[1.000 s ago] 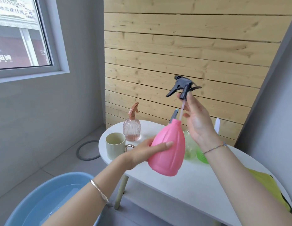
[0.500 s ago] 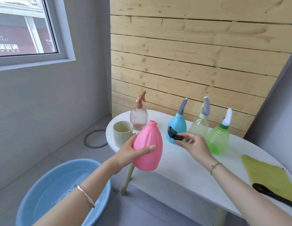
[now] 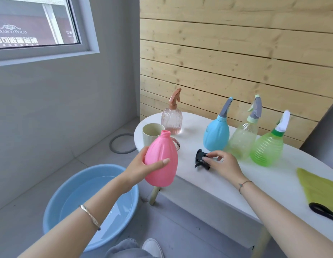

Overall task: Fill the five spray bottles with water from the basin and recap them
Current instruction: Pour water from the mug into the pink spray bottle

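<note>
My left hand [image 3: 143, 165] grips the pink bottle [image 3: 162, 161], uncapped and upright, in the air at the table's left front edge. My right hand [image 3: 222, 162] rests on the white table [image 3: 227, 183], its fingertips on the black spray head [image 3: 201, 158] that lies there. Four capped bottles stand along the back: a ribbed rose glass one [image 3: 171, 120], a blue one [image 3: 216, 135], a clear pale-green one [image 3: 242, 140] and a bright green one [image 3: 267, 147]. The blue basin [image 3: 55, 202] with water sits on the floor, lower left.
A cream cup [image 3: 152, 132] stands behind the pink bottle at the table's left end. A yellow-green cloth [image 3: 318, 187] with a black object [image 3: 323, 211] on it lies at the right edge. A grey hose ring [image 3: 121, 144] lies on the floor by the wall.
My right hand lifted the black spray head out of the pink bottle, then brought it down onto the table. My left hand carried the pink bottle left, toward the table's edge.
</note>
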### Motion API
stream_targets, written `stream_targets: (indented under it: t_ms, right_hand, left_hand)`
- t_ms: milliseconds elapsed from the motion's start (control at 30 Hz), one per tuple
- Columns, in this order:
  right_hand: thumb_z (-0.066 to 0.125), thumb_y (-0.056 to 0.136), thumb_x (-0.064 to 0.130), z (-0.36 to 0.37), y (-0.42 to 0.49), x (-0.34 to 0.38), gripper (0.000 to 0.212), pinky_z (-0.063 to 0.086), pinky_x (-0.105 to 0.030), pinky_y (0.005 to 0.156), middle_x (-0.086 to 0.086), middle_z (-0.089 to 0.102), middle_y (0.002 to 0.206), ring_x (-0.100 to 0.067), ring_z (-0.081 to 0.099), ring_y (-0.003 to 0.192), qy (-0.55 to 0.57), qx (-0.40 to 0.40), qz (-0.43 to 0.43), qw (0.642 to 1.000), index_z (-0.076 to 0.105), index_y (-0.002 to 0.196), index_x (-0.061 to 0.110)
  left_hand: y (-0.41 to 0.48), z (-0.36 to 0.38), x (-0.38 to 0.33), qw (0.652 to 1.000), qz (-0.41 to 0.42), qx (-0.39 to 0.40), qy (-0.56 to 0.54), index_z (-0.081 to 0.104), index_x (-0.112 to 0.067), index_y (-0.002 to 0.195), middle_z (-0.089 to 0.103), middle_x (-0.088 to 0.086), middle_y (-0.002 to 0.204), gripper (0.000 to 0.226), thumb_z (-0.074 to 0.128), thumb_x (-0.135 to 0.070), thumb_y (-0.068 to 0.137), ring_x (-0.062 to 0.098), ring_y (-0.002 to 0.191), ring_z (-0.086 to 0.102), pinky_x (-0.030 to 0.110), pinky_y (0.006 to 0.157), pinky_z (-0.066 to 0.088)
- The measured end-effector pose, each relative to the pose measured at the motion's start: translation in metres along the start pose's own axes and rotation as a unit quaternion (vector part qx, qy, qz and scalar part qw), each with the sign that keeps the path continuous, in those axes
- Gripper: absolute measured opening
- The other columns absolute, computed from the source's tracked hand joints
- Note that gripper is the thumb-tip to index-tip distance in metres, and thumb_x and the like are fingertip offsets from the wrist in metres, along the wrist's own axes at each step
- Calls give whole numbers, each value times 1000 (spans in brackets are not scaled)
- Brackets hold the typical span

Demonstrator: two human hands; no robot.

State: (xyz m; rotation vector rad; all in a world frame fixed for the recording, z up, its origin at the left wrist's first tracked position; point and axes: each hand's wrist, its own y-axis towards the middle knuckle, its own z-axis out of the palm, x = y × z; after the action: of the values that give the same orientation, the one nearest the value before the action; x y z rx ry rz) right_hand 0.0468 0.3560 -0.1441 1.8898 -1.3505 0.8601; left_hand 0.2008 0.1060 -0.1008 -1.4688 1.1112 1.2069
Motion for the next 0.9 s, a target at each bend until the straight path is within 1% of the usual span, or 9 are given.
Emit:
stream_targets:
  t_ms: [100, 267, 333, 400, 467, 600, 667, 800, 900]
  right_hand:
    - [68, 86, 32, 12, 4, 18, 13, 37, -9, 70, 11, 67, 92, -8, 56, 84, 17, -52, -27, 998, 69, 94, 21]
    - [53, 96, 28, 58, 14, 56, 27, 36, -8, 72, 5, 60, 109, -9, 52, 97, 105, -11, -11, 994, 61, 116, 11]
    - [44, 100, 29, 76, 18, 69, 33, 33, -14, 77, -4, 58, 118, -14, 50, 103, 132, 6, 14, 991, 57, 121, 7]
    - [37, 103, 29, 93, 21, 74, 35, 34, -22, 76, -12, 60, 118, -25, 52, 106, 159, 10, 31, 987, 59, 115, 4]
    - [33, 103, 32, 108, 22, 73, 34, 38, -27, 72, -7, 63, 108, -23, 53, 100, 175, 4, 39, 984, 59, 101, 10]
    - [35, 103, 31, 136, 20, 70, 32, 35, -8, 60, 4, 54, 79, -9, 48, 73, 203, -53, 22, 977, 49, 78, 17]
    - [34, 104, 27, 144, 20, 74, 32, 35, -11, 67, 4, 48, 74, 1, 45, 66, 233, -76, 9, 969, 44, 74, 19]
    - [30, 105, 27, 166, 26, 97, 34, 32, -24, 78, 5, 37, 71, -8, 39, 69, 306, -35, -15, 951, 37, 72, 22]
    - [38, 97, 36, 191, 28, 121, 30, 32, -22, 76, 6, 36, 70, -5, 38, 67, 369, 10, -23, 929, 38, 71, 20]
  left_hand:
    - [-3, -8, 3, 1000, 5, -29, -11, 52, -45, 114, 66, -11, 114, 74, 78, -64, 47, 5, 102, 66, 19, 75, 52]
    - [-12, -28, 10, 998, 8, -63, -11, 49, -41, 117, 63, -10, 115, 80, 79, -61, 46, -2, 93, 65, 16, 69, 53]
    - [-17, -39, 14, 997, 4, -71, -3, 49, -38, 118, 62, -8, 115, 81, 81, -58, 46, -2, 92, 66, 16, 67, 53]
    - [-22, -50, 18, 996, -1, -84, 4, 48, -36, 118, 62, -8, 115, 80, 83, -54, 48, -2, 91, 66, 15, 65, 53]
    - [-24, -62, 23, 995, -4, -103, 6, 47, -36, 119, 61, -8, 116, 77, 85, -48, 53, -2, 91, 65, 14, 64, 52]
    - [-26, -92, 41, 991, -13, -136, 13, 45, -37, 129, 59, -11, 120, 81, 86, -41, 59, 0, 97, 64, 15, 67, 53]
    - [-28, -108, 51, 989, -22, -146, 20, 46, -39, 130, 61, -12, 120, 83, 88, -43, 58, -2, 95, 66, 16, 69, 54]
    - [-29, -142, 76, 980, -51, -192, 24, 54, -40, 119, 67, -10, 113, 82, 86, -56, 46, -1, 91, 68, 18, 68, 55]
    - [-28, -164, 99, 973, -68, -220, 18, 53, -39, 120, 66, -9, 114, 77, 89, -50, 53, 3, 95, 67, 19, 66, 56]
